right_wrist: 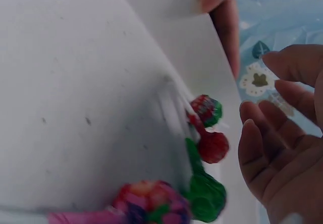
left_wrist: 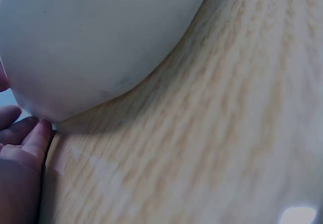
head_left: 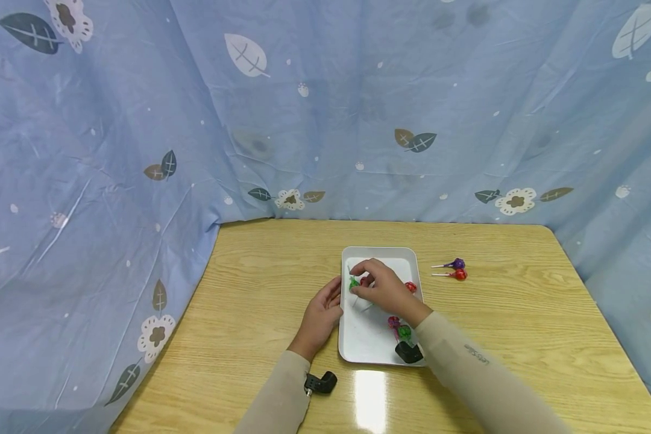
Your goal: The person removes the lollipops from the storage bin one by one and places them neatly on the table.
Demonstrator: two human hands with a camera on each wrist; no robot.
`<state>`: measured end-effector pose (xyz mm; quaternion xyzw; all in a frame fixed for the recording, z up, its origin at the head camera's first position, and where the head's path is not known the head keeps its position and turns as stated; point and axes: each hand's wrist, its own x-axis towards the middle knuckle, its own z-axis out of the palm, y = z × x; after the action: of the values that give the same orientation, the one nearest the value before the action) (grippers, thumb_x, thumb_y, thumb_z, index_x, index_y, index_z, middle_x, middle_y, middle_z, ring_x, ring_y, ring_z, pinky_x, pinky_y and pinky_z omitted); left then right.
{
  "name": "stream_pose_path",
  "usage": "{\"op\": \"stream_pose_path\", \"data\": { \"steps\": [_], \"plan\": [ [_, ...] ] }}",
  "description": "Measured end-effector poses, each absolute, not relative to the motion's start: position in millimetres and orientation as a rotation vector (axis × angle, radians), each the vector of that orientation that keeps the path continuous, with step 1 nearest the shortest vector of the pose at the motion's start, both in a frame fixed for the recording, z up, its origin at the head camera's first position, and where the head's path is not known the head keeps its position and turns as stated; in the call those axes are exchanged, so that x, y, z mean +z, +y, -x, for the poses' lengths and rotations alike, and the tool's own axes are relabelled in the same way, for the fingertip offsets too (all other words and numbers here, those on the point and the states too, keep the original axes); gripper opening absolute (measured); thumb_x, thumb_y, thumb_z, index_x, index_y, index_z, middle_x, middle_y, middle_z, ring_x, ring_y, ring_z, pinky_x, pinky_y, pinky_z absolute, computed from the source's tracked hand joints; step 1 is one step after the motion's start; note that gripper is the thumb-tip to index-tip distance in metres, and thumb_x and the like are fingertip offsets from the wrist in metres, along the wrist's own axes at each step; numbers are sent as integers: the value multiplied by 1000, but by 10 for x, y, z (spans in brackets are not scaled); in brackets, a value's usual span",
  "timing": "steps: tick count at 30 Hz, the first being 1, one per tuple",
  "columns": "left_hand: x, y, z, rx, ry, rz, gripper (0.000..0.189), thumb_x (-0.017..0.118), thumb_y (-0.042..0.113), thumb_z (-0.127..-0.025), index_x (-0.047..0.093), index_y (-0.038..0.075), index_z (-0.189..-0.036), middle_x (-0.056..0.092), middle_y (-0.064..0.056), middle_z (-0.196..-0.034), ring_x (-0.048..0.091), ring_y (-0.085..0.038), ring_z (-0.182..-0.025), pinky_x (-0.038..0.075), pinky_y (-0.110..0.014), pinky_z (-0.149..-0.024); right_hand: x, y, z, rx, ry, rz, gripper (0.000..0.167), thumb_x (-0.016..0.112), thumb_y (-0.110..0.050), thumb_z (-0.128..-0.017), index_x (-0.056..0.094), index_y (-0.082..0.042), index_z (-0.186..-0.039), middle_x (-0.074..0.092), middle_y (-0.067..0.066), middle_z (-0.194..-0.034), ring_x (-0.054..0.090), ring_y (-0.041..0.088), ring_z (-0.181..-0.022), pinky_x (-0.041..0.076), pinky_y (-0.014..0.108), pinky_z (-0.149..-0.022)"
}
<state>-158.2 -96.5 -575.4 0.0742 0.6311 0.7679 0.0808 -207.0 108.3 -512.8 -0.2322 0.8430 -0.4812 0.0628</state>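
A white tray (head_left: pixel 369 343) stands on the wooden table with several wrapped lollipops in it. My left hand (head_left: pixel 321 310) grips the tray's left rim; in the right wrist view its thumb overlaps the wall while another finger lies behind. Over the tray's far left part is my right hand (head_left: pixel 380 286), thumb and fingers apart, nothing visible between them in the right wrist view. Close to its fingertips lie a green lollipop (head_left: pixel 354 284) and a red one (head_left: pixel 364 281). Another red lollipop (head_left: pixel 410 287) lies by the right wall. Nearer me are a pink lollipop (head_left: pixel 393 322) and a green one (head_left: pixel 404 332).
Right of the tray, a purple lollipop (head_left: pixel 458 263) and a red lollipop (head_left: pixel 460 274) lie side by side on the table (head_left: pixel 521 313), sticks toward the tray. A blue patterned curtain (head_left: pixel 331 120) hangs behind and along the sides. Both wrists wear a black camera (head_left: pixel 321 383).
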Motion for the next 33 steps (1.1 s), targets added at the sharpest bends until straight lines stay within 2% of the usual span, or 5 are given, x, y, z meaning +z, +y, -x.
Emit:
{"op": "stream_pose_path", "data": {
  "steps": [5,13,23,33],
  "plan": [
    [-5761,-963,1579,2293,1899,-214,74,50,-12,-96,37,-1,-167,44,-20,-166,48,-34,-149,48,-37,-115,-5218,1035,2092,-1434,2588,639,33,83,-6,-96,71,1,-125,67,17,-120,64,22,-95,56,36,-79],
    [-5762,-970,1575,2281,1912,-225,74,49,-12,-96,37,-1,-167,44,-19,-166,48,-32,-149,48,-36,-114,-5303,1008,2115,-1387,2609,573,33,84,-8,-95,74,0,-126,66,13,-109,60,21,-91,54,37,-78],
    [-5774,-971,1577,2286,1926,-228,74,48,-13,-95,37,-1,-167,44,-18,-166,49,-32,-149,49,-36,-114,-5351,957,2149,-1234,2661,613,24,83,-7,-95,78,-5,-118,65,6,-110,59,19,-94,56,38,-85],
    [-5782,-970,1571,2274,1930,-224,74,49,-11,-96,37,0,-168,43,-18,-167,47,-32,-150,48,-36,-114,-5418,911,2137,-1075,2778,689,20,88,-10,-93,79,-12,-111,66,-1,-107,60,15,-91,56,38,-83]
  ]
}}
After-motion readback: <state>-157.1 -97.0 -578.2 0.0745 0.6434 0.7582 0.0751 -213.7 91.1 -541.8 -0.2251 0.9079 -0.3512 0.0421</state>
